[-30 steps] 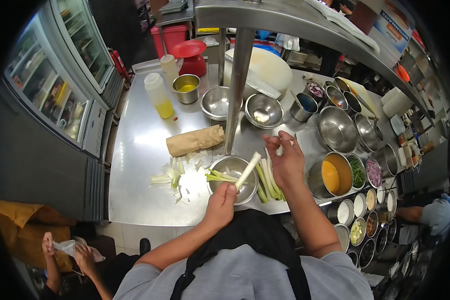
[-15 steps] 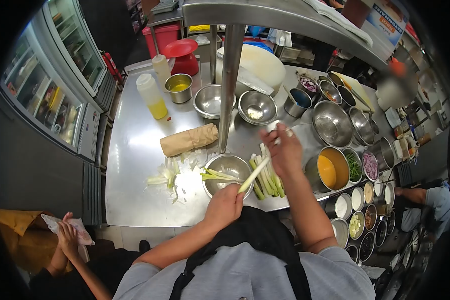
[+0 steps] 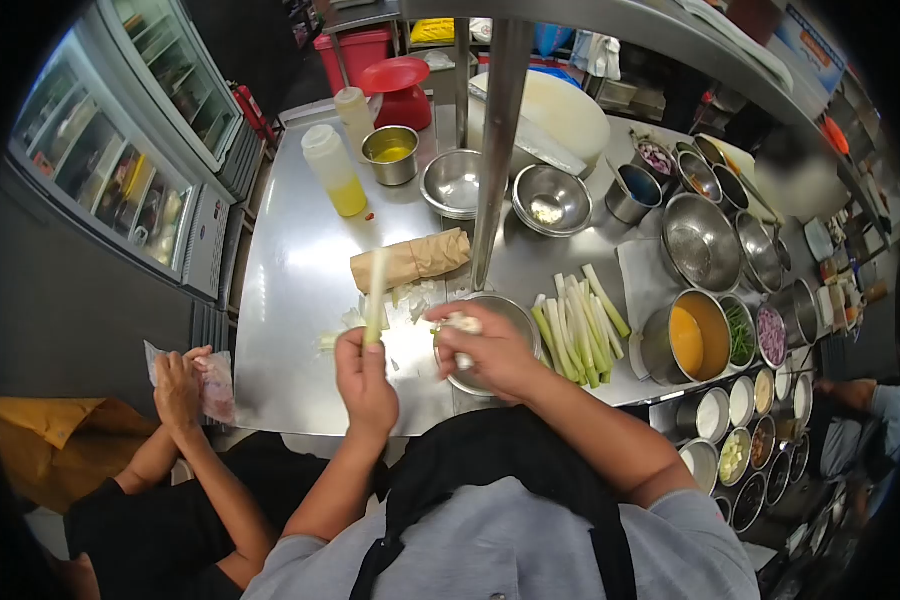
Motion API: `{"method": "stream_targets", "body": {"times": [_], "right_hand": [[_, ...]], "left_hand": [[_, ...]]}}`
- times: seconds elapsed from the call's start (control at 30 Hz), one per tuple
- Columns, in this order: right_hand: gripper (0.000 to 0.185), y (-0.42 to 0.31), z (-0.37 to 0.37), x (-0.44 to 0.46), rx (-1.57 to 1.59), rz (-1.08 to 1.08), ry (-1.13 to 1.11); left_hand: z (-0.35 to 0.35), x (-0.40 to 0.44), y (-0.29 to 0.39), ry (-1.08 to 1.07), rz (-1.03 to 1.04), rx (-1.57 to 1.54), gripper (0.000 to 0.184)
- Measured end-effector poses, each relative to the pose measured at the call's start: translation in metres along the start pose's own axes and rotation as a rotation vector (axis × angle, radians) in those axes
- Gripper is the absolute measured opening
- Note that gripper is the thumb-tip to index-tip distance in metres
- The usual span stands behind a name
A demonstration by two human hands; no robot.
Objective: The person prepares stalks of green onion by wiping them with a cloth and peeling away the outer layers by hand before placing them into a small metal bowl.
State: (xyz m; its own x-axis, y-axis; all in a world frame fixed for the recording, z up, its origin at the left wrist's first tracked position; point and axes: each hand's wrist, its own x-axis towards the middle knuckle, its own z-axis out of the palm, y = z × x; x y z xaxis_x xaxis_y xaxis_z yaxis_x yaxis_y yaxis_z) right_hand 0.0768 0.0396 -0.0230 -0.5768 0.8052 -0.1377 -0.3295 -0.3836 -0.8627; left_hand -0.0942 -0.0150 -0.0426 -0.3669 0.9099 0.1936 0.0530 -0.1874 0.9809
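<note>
My left hand grips the lower end of a pale leek stalk, which stands upright and is slightly blurred. To its right, my right hand is closed on a small white thing that I cannot make out. Under the right hand sits a steel bowl, partly covered by it. Several trimmed leek stalks lie side by side right of the bowl. Pale peelings are scattered behind and left of my hands, near a brown paper roll.
A steel post rises from the table behind the bowl. Squeeze bottles and steel bowls stand farther back. On the right are a pot of orange liquid and several containers. Another person's hands hold a plastic bag at left.
The stalk has moved left and swung upright in my left hand. My right hand has come down and left, from above the stalk pile to over the bowl. The view has shifted.
</note>
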Motion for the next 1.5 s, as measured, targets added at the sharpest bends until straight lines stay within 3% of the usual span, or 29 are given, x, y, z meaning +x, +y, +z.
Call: {"method": "stream_targets", "body": {"times": [0.03,0.1,0.13,0.2,0.23,0.3,0.33,0.37,0.4,0.47,0.5,0.53,0.57,0.67,0.77,0.83,0.9,0.97,1.03,1.1,1.17,1.2,1.23,1.33,1.4,1.5], "right_hand": [[0.041,-0.006,0.014,0.005,0.032,0.248,-0.061],[0.047,0.019,0.017,0.025,-0.378,0.306,0.038],[0.047,0.021,0.016,0.028,-0.384,0.295,0.022],[0.045,0.021,0.013,0.032,-0.027,0.347,0.172],[0.045,0.024,0.013,0.035,-0.032,0.359,0.159],[0.043,0.023,0.012,0.037,-0.074,-0.041,0.248],[0.034,0.011,0.019,0.030,0.079,0.020,0.162],[0.034,0.012,0.014,0.026,0.076,0.018,0.177],[0.031,0.015,0.007,0.023,-0.126,-0.023,0.155],[0.025,0.019,-0.006,0.016,-0.536,-0.098,0.104],[0.025,0.017,-0.008,0.012,-0.542,-0.098,0.115],[0.025,0.015,-0.008,0.006,-0.495,-0.016,0.058],[0.026,0.013,-0.007,-0.001,-0.444,0.068,0.000],[0.028,0.006,0.004,-0.016,-0.479,0.067,-0.011],[0.030,0.001,-0.006,-0.033,-0.526,0.060,0.018],[0.031,-0.006,-0.013,-0.052,-0.791,0.139,0.014],[0.030,0.002,-0.026,-0.066,-0.769,0.169,0.060],[0.030,0.007,-0.050,-0.080,-0.894,-0.033,0.369],[0.029,-0.009,-0.074,-0.091,-1.147,-0.010,0.657],[0.028,-0.015,-0.098,-0.103,-1.481,0.034,0.701],[0.028,-0.012,-0.106,-0.105,-1.524,0.167,0.710],[0.027,-0.012,-0.107,-0.105,-1.564,0.292,0.718],[0.027,-0.009,-0.111,-0.106,-1.566,0.287,0.722],[0.027,-0.009,-0.112,-0.107,-1.570,0.115,0.800],[0.026,-0.017,-0.108,-0.107,-1.648,-0.117,0.867],[0.029,-0.019,-0.122,-0.111,-1.672,-0.207,0.860]], "left_hand": [[-0.004,0.005,0.007,0.018,-0.016,-0.014,0.021],[-0.009,0.007,0.010,0.050,-0.017,-0.025,0.023],[-0.012,0.007,0.007,0.024,-0.114,-0.071,0.025],[-0.011,0.004,-0.007,0.026,-0.261,-0.128,0.029],[-0.007,0.000,-0.010,-0.014,-0.257,-0.130,0.028],[0.010,-0.010,-0.012,-0.070,-0.287,-0.140,0.031],[0.012,-0.012,-0.015,-0.079,-0.292,-0.147,0.031],[0.013,-0.016,-0.018,-0.284,-0.243,0.055,0.032],[0.014,-0.017,-0.019,-0.487,-0.186,0.257,0.033],[0.006,-0.006,-0.017,-0.490,-0.204,0.294,0.036],[-0.002,0.003,-0.015,-0.480,-0.223,0.341,0.039],[-0.014,0.013,-0.011,-0.453,-0.432,0.034,0.035],[-0.003,0.014,-0.011,-0.463,-0.438,0.030,0.035],[0.029,0.007,-0.027,-0.264,-0.147,-0.061,0.030],[0.027,0.017,-0.023,-0.271,-0.288,-0.142,0.028],[0.030,0.024,-0.023,-0.234,-0.293,-0.152,0.028],[0.037,0.025,-0.016,-0.377,-0.328,-0.134,0.028],[0.043,0.029,-0.013,-0.399,-0.303,-0.127,0.025],[0.041,0.037,-0.010,-0.344,0.170,0.507,0.023],[0.037,0.042,-0.020,-0.369,0.269,0.642,0.026],[0.041,0.041,-0.021,-0.487,0.529,0.907,0.027],[0.046,0.038,-0.022,-0.532,0.502,1.009,0.031],[0.049,0.038,-0.023,-0.529,0.507,1.009,0.031],[0.057,0.036,-0.036,-0.544,0.578,1.065,0.025],[0.062,0.035,-0.054,-0.596,0.628,1.211,0.028],[0.063,0.035,-0.068,-0.573,0.697,1.315,0.018]]}}
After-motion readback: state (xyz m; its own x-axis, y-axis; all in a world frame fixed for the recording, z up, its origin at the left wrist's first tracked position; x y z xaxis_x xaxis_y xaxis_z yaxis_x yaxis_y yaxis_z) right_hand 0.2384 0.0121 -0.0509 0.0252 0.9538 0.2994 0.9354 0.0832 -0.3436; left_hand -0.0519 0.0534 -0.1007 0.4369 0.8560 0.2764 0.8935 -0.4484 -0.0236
